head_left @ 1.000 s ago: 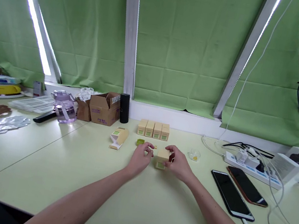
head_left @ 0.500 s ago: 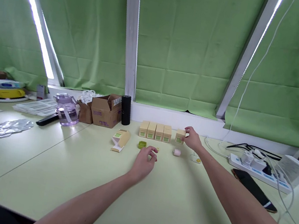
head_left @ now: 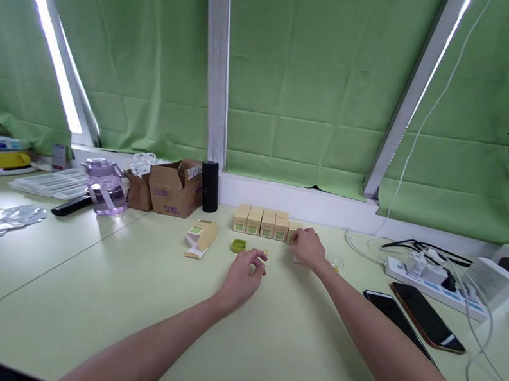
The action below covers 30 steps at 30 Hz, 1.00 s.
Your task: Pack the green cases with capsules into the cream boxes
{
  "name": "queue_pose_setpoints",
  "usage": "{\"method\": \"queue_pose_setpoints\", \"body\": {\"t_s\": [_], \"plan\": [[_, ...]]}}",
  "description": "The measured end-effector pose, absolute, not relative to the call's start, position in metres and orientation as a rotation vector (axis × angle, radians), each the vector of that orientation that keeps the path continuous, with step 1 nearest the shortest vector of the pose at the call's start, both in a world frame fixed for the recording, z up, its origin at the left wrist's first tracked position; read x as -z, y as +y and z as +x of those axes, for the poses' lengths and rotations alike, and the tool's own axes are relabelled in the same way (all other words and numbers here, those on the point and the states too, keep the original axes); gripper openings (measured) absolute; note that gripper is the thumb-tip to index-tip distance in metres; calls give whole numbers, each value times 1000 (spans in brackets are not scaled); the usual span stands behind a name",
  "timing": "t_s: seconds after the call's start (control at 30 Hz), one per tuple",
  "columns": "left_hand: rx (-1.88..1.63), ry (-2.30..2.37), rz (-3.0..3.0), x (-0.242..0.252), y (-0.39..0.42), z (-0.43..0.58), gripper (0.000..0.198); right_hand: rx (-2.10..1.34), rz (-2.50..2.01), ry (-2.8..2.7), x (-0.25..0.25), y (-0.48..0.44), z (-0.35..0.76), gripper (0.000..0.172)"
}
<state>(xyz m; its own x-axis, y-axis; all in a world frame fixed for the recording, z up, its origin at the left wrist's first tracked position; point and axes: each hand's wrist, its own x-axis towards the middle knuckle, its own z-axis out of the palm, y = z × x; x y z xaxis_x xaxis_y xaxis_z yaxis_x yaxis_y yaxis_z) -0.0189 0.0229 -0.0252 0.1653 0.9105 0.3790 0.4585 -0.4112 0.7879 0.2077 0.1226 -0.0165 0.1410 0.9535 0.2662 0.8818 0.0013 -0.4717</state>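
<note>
My left hand point(head_left: 244, 273) rests over the table with loosely curled fingers apart and nothing in them. Just beyond it lie a small green square container point(head_left: 239, 246) and a tiny yellowish piece point(head_left: 266, 253). My right hand point(head_left: 309, 248), its fingers curled down, is in front of a small tan box point(head_left: 293, 231) at the right end of a row of similar boxes point(head_left: 261, 221). A pale pink item point(head_left: 296, 260) shows only partly under that hand; what the fingers grip is hidden. An opened tan carton point(head_left: 201, 238) lies on its side at left.
A cardboard box point(head_left: 176, 189), black cylinder point(head_left: 209, 186) and purple water jug point(head_left: 105, 186) stand at back left. Silvery plastic bags point(head_left: 5, 223) lie farther left. On the right are a power strip point(head_left: 443, 288), cables, two phones point(head_left: 426, 317) and a clear small item point(head_left: 336, 264).
The separate tan box has moved left to the row's end. My right hand has shifted left and nearer, covering most of the pink item. My left hand has barely moved.
</note>
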Motion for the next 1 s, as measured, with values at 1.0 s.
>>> {"method": "queue_pose_setpoints", "body": {"t_s": [1.0], "plan": [[-1098, 1336, 2018, 17, 15, -16, 21, -212, -1720, -1557, 13, 127, 186, 34]]}}
